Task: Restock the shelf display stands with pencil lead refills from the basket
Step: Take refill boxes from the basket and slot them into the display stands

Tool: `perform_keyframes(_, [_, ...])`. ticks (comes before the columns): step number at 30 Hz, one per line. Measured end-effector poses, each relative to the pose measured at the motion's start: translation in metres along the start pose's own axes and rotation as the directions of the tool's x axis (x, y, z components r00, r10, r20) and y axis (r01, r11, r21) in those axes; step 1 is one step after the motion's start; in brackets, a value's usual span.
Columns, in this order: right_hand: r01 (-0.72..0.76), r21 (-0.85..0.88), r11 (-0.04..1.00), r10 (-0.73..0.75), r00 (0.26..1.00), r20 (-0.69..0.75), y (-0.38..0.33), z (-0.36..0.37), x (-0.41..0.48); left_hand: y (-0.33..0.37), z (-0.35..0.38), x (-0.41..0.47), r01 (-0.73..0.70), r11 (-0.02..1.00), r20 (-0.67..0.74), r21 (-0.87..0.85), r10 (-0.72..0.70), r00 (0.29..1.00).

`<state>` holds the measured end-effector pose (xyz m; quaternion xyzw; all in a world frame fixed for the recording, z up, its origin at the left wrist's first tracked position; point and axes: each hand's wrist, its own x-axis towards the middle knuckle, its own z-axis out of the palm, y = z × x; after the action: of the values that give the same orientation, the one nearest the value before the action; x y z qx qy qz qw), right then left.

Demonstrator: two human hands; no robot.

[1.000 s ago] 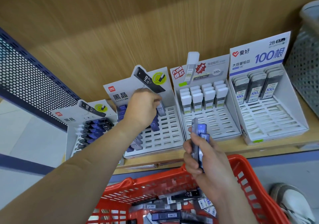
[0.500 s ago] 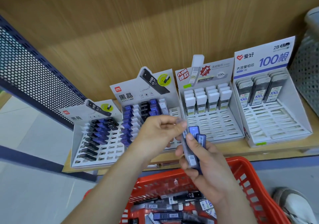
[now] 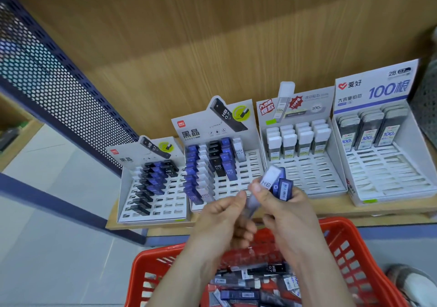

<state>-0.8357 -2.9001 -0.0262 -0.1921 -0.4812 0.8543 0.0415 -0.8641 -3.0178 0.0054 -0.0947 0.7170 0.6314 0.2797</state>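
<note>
Pale refill case (image 3: 269,181) pinched by left grip (image 3: 224,221), right grip (image 3: 290,214) clasping blue cases (image 3: 285,188) above red basket (image 3: 343,231)

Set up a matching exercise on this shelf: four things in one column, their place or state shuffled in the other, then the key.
Things
1. basket
2. pale refill case
3. white-capped refills
4. rightmost stand

Place or state
A. in the third stand from the left
B. held between left hand and right hand
C. red, below the shelf
D. front slots empty, dark cases only at the back

Pairs: 1-C, 2-B, 3-A, 4-D
</note>
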Motion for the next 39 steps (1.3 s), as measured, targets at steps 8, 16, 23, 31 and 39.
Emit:
perform_keyframes(8, [0.082, -0.311, 0.947, -0.065, 0.996, 0.065, -0.014, 0.001, -0.002, 0.041, -0.013, 0.004, -0.339, 0.913, 0.068, 0.225, 0.332, 0.941])
perform_keyframes(16, [0.025, -0.190, 0.981, -0.043, 0.995, -0.092, -0.016, -0.006, -0.002, 0.074, -0.026, 0.029, -0.361, 0.857, 0.045, 0.369, 0.371, 0.928])
perform_keyframes(23, [-0.014, 0.210, 0.978, 0.081, 0.947, -0.311, -0.015, -0.025, 0.003, 0.085, -0.026, 0.081, -0.408, 0.574, -0.061, 0.710, 0.627, 0.776])
perform_keyframes(31, [0.013, 0.187, 0.982, 0.051, 0.942, -0.332, -0.007, -0.028, 0.005, 0.060, -0.015, 0.103, -0.408, 0.416, 0.055, 0.813, 0.642, 0.765])
perform_keyframes(39, [-0.030, 0.163, 0.986, 0.079, 0.949, -0.305, -0.005, -0.027, 0.006, 0.052, -0.013, 0.123, -0.467, -0.040, 0.358, 0.883, 0.701, 0.617])
